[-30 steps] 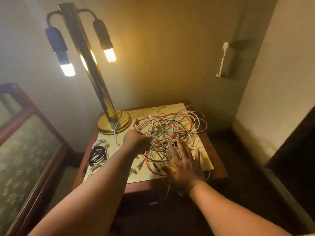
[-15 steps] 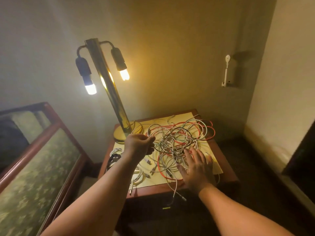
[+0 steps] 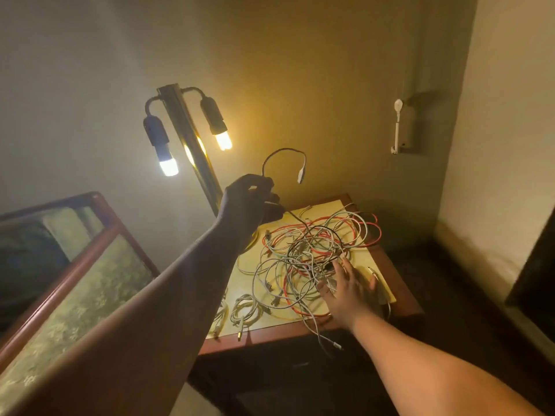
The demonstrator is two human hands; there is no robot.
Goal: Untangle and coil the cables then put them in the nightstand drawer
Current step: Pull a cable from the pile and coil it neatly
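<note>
Lifted higher off bench (image 3: 270, 336) in pinching left hand (image 3: 249, 199): one cable (image 3: 300, 176), slanted down-right into tangle (image 3: 312, 253) pinned under flat, spread right hand (image 3: 348, 291).

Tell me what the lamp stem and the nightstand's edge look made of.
Lamp stem: polished brass-toned metal, likely; it carries a bright reflected streak. Nightstand edge: reddish-brown wood or veneer with a smooth sheen; the grain is too dim to confirm.

I am in a bedroom. A nightstand (image 3: 270, 336) carries a lit lamp (image 3: 183, 130). A fabric-panelled bed frame (image 3: 90, 295) stands beside it.
</note>
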